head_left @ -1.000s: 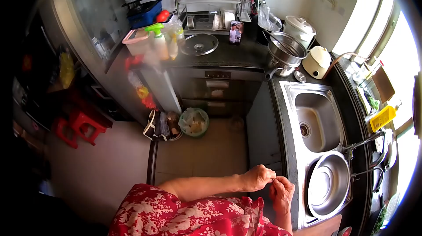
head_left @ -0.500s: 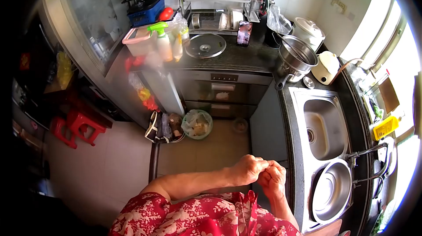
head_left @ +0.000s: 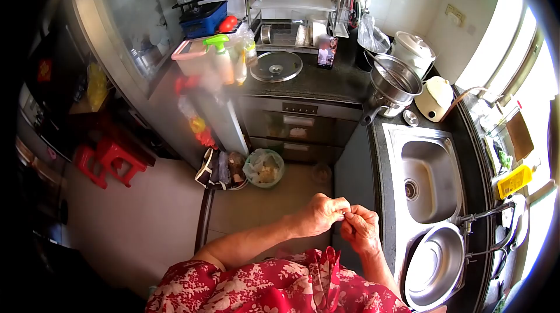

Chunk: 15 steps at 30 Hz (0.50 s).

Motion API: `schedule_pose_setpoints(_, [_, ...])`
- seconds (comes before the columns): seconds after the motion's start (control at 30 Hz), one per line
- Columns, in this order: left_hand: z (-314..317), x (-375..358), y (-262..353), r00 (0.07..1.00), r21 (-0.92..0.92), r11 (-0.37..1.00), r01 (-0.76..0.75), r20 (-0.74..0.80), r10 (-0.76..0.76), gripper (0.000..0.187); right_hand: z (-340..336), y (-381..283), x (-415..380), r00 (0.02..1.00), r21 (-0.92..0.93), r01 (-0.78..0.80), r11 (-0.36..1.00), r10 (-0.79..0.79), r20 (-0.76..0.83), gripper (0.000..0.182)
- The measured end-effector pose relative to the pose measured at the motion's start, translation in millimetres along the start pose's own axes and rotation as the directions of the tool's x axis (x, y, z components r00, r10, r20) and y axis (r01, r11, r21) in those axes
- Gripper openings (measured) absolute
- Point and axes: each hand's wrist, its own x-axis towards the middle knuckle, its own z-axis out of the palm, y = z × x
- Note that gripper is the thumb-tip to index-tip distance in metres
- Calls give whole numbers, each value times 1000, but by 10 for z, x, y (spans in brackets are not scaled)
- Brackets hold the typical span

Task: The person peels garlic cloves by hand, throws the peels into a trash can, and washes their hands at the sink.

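Note:
Both of my hands meet fingertip to fingertip above the floor, left of the counter that carries the sink. My left hand (head_left: 319,215) is closed, with thumb and index finger pinched. Its fingertips touch those of my right hand (head_left: 361,229), which is closed in a pinch too. Something small and pale may be between the fingertips, too small to make out. Beneath and around them are the floor and the grey cabinet side (head_left: 354,167). The metal basin (head_left: 434,266) lies to the right of my right hand.
A steel sink (head_left: 429,182) and faucet (head_left: 487,215) are at the right. Pots (head_left: 395,79), a glass lid (head_left: 276,67) and a phone (head_left: 326,52) stand on the counter. A lined bin (head_left: 263,168) is on the floor, and red stools (head_left: 118,161) are at the left.
My joined hands have shifted slightly up and to the left, the fingertips still together. The camera view has tilted a little, so the surroundings sit slightly differently.

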Motion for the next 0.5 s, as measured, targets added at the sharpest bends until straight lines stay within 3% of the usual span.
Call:
schedule_pose_setpoints(0.07, [20,56,95,990,-10,995,102,95,-101,4,-81,-51,-31,999,-88,26,996,-23,30,14])
schedule_pose_setpoints(0.17, [120,97,111,984,-69,986,152,100,-145,4,-168,-88,-82,998,-182,57,982,-57,10,13])
schedule_pose_setpoints(0.5, [265,185,84,986,-56,990,133,109,-126,3,-284,-199,-109,997,-104,77,992,-76,12,12])
